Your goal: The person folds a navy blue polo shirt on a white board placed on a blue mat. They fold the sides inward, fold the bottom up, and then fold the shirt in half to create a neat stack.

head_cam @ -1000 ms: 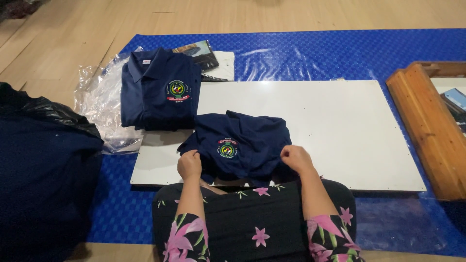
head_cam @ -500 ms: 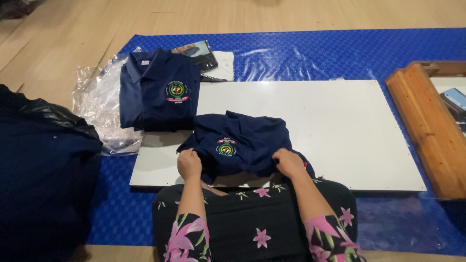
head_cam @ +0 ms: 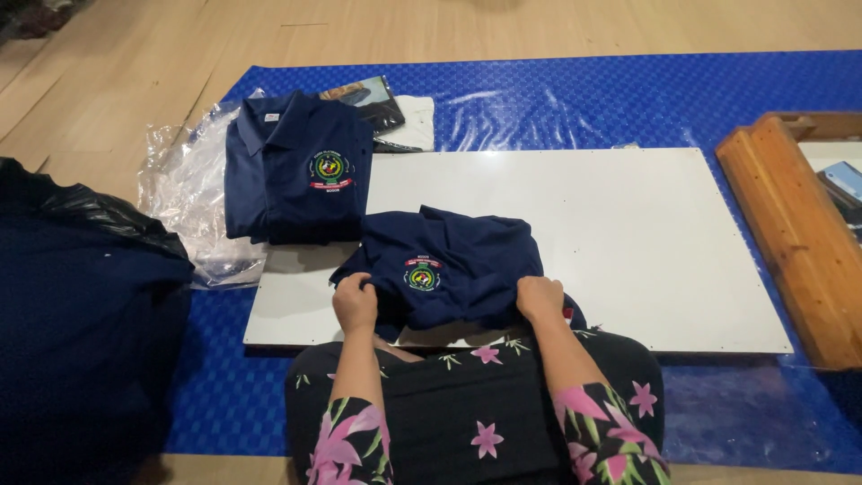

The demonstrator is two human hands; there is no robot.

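A crumpled navy polo shirt (head_cam: 453,260) with a round chest emblem lies at the near edge of a white board (head_cam: 628,233). My left hand (head_cam: 356,302) grips its left edge and my right hand (head_cam: 539,298) grips its right edge, both closed on the cloth. A neatly folded stack of navy polo shirts (head_cam: 296,180) with the same emblem sits at the board's far left corner, apart from my hands. My lap in dark floral fabric (head_cam: 476,422) is just below the shirt.
A blue textured mat (head_cam: 584,99) covers the wooden floor under the board. Clear plastic bags (head_cam: 184,193) lie left of the folded stack. A big dark bag of navy clothing (head_cam: 81,314) fills the left side. A wooden frame (head_cam: 790,224) stands at the right.
My right hand has slid a little toward me and left along the shirt's edge. The shirt has bunched slightly closer to my lap. The left hand stays put.
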